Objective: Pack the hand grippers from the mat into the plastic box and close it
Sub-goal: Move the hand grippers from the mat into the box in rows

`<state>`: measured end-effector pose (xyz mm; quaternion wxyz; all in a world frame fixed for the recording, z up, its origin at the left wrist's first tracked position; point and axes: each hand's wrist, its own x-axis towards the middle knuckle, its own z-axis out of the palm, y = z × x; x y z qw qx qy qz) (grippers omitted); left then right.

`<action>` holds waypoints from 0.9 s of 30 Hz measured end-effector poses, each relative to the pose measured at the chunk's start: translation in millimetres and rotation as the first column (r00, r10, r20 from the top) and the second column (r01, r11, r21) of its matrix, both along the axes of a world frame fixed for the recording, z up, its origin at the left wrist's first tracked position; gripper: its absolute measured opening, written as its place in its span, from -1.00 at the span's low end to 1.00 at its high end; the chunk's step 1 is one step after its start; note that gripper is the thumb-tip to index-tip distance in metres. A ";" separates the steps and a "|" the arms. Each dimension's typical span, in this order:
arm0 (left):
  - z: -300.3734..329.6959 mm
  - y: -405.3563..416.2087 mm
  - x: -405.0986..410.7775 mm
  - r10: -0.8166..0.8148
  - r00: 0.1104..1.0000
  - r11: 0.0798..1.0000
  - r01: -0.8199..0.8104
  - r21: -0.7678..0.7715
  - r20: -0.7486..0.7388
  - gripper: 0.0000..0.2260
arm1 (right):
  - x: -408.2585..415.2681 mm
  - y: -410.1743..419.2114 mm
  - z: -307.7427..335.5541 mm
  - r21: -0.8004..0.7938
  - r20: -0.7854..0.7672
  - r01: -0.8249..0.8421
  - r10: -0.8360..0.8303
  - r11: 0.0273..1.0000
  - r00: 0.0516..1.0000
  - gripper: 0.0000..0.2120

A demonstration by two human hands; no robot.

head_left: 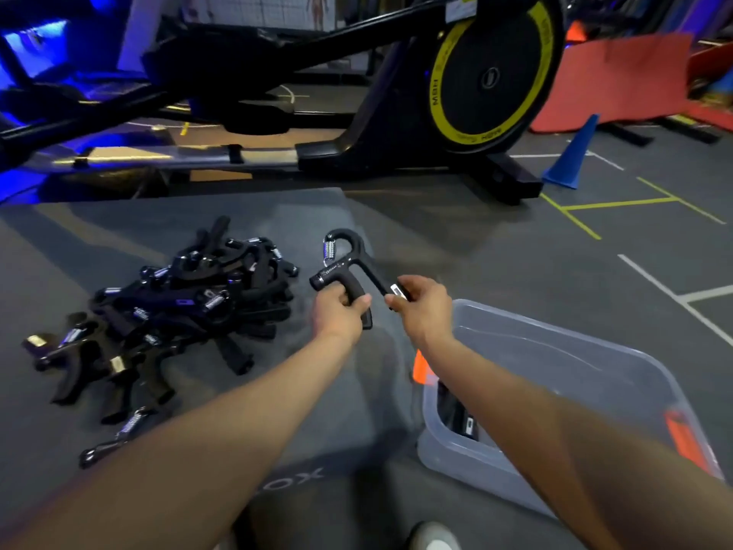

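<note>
You are holding one black hand gripper (349, 267) in the air above the grey mat (119, 232), between the pile and the box. Your left hand (337, 311) curls round one padded handle; your right hand (424, 307) pinches the tip of the other handle, near a small pale label. The steel spring sits at the top, under the curved hook.

Judging by its plastic frame and metal coil, expect it to feel stiff, compact and moderately light, not fragile. The handles look like the surest place to hold; squeezing both would load the spring, and the bare plastic arm looks smoother.

To the left, a tangled pile of grippers (170, 315) lies on the mat, handles and springs interlocked, so lifting one may drag its neighbours.

To the right, the clear plastic box (575, 351) stands open on the floor beside the mat, with orange latches. At least one dark gripper shows inside; how full it is cannot be told. No lid is visible.

Beyond the mat stands a black exercise machine (396, 113) with a yellow-ringed flywheel. A blue cone (571, 156), red mats (614, 81) and painted floor lines lie further right. A shoe tip shows at the bottom edge.
</note>
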<state>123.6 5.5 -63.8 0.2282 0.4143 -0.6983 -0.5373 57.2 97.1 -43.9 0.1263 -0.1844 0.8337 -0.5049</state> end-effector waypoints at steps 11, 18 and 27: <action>-3.6 65.4 -73.8 -0.410 0.912 0.905 0.406 -0.127 -0.007 -0.74 | -66.9 87.5 -3.5 0.068 0.035 0.131 -0.133 0.989 0.990 -0.74; -21.0 85.9 -90.8 -0.528 0.849 0.833 0.525 -0.176 0.031 -0.59 | -87.8 118.5 -37.0 0.067 0.092 0.251 -0.256 0.966 0.962 -0.73; -66.2 88.0 -85.7 -0.441 0.774 0.784 0.579 -0.226 0.454 -0.57 | -88.1 148.8 -130.2 0.211 0.260 0.362 -0.409 0.908 0.875 -0.79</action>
